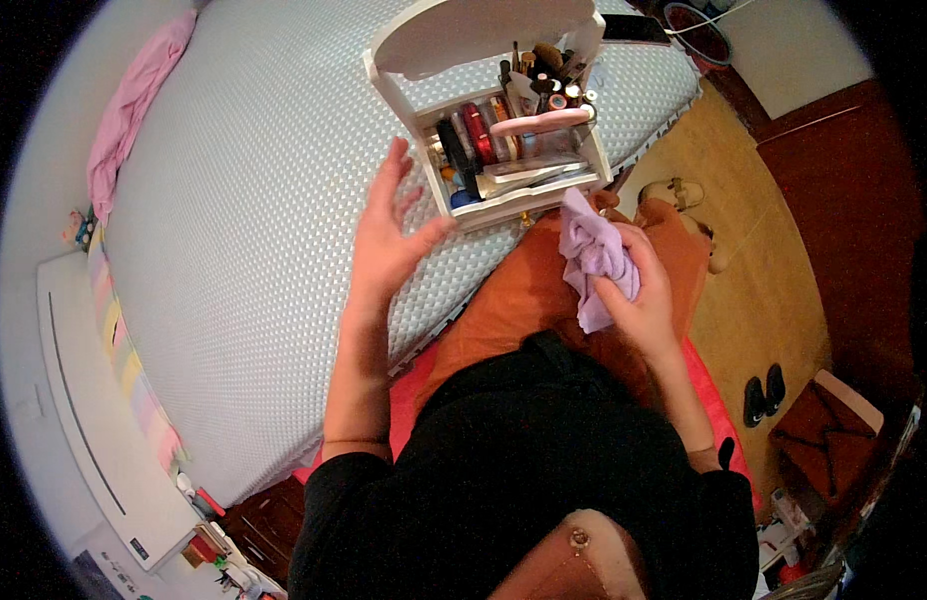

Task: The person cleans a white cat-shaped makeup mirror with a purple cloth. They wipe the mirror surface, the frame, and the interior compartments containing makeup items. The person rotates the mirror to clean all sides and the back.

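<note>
Head view, single frame. We record the left hand (382, 245) at centre, just left of the white box (529, 203). Its fingers are spread and open, with nothing in them; the thumb points toward the box's lower left corner, and we cannot tell whether its tip touches.

The right hand (644, 305), right of centre, has its fingers closed around a crumpled lilac cloth (594, 250). The cloth is above the brown trousers (494, 320), its upper end near the box's lower right corner; loose folds hang out on the left of the grip.

The box is at upper centre, with an arched white panel (474, 40) raised along its far side. Inside we note a black item (458, 155) and a red item (477, 132) side by side at the left, a pink rounded piece (539, 123) across the right half, and brushes (547, 57) with small tubes crowded at the upper right. Finer contents are too small to identify.

Surroundings: a pale textured bed surface (254, 230) fills the upper left and extends around the box. Pink fabric (139, 100) lies along its edge at far upper left. Black slippers (754, 402) are on the tan floor (784, 280) at lower right.
</note>
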`<state>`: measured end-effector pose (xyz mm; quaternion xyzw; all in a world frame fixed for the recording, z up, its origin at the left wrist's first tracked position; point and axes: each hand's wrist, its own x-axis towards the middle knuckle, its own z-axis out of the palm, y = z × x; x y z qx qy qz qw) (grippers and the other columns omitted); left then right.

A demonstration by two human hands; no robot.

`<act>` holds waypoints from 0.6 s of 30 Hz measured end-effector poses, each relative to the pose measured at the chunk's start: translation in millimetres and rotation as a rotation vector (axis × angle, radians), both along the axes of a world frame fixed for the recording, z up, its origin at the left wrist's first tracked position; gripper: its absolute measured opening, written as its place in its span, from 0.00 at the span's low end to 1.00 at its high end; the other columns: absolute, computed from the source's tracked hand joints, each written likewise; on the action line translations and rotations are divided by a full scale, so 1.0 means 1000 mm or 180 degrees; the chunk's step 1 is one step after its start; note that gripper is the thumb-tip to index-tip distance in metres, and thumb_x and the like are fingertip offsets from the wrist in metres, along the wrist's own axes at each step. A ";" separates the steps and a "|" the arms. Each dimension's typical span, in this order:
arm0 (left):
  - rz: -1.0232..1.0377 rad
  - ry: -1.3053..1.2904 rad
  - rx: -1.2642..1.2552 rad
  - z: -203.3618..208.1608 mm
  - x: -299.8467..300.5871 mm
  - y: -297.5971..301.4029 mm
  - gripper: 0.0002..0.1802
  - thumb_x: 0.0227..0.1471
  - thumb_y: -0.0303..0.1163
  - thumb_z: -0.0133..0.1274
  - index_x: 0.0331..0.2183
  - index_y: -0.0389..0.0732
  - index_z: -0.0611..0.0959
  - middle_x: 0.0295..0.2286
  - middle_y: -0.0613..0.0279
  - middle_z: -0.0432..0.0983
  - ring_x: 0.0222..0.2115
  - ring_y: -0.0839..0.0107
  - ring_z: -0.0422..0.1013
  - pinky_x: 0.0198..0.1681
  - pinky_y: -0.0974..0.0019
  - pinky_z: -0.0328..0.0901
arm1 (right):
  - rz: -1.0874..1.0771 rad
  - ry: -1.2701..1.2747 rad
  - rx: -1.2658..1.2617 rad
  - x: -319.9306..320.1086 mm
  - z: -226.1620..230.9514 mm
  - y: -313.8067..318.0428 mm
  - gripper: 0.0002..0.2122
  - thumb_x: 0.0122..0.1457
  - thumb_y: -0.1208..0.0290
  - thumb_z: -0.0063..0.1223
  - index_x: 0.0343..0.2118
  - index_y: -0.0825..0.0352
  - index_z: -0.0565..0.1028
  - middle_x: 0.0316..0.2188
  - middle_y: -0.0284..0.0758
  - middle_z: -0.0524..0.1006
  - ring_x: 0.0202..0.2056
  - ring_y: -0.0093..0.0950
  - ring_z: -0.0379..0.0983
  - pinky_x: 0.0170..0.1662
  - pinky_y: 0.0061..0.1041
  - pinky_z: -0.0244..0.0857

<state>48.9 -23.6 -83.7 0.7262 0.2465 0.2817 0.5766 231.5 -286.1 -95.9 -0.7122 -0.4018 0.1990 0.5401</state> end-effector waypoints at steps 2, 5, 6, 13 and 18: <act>-0.0128 0.0065 -0.0124 -0.003 0.000 -0.009 0.59 0.43 0.33 0.71 0.69 0.38 0.54 0.67 0.46 0.51 0.67 0.54 0.52 0.65 0.52 0.58 | 0.0110 0.0067 0.0093 -0.001 0.003 0.004 0.24 0.49 0.78 0.60 0.52 0.70 0.72 0.50 0.42 0.73 0.53 0.37 0.71 0.59 0.33 0.62; 0.0367 0.0030 0.0214 -0.011 -0.002 -0.027 0.61 0.37 0.38 0.74 0.67 0.37 0.59 0.65 0.42 0.54 0.64 0.52 0.58 0.61 0.51 0.62 | 0.0506 0.0174 0.0084 -0.008 0.007 0.010 0.24 0.50 0.77 0.60 0.53 0.70 0.72 0.50 0.41 0.73 0.53 0.35 0.70 0.59 0.32 0.62; 0.0645 0.0078 0.0457 -0.006 -0.002 -0.033 0.60 0.36 0.39 0.75 0.66 0.36 0.61 0.64 0.42 0.56 0.62 0.52 0.60 0.60 0.52 0.63 | 0.0651 0.0201 0.0052 -0.011 0.009 0.011 0.24 0.50 0.77 0.60 0.53 0.70 0.72 0.51 0.41 0.73 0.53 0.35 0.70 0.59 0.32 0.62; -0.0674 0.0362 0.2212 0.029 -0.020 -0.081 0.56 0.34 0.53 0.74 0.61 0.39 0.70 0.61 0.41 0.60 0.60 0.43 0.60 0.61 0.46 0.58 | 0.1004 0.1805 -0.0138 -0.047 0.017 0.034 0.30 0.63 0.63 0.57 0.64 0.73 0.61 0.58 0.44 0.69 0.60 0.34 0.66 0.63 0.34 0.59; -0.0425 0.0030 0.1410 0.000 -0.027 -0.084 0.46 0.38 0.19 0.60 0.62 0.39 0.68 0.63 0.39 0.58 0.62 0.40 0.58 0.65 0.48 0.54 | 0.1779 0.0341 -0.0070 -0.054 0.029 0.051 0.32 0.66 0.63 0.52 0.68 0.72 0.56 0.59 0.48 0.68 0.58 0.36 0.69 0.61 0.33 0.62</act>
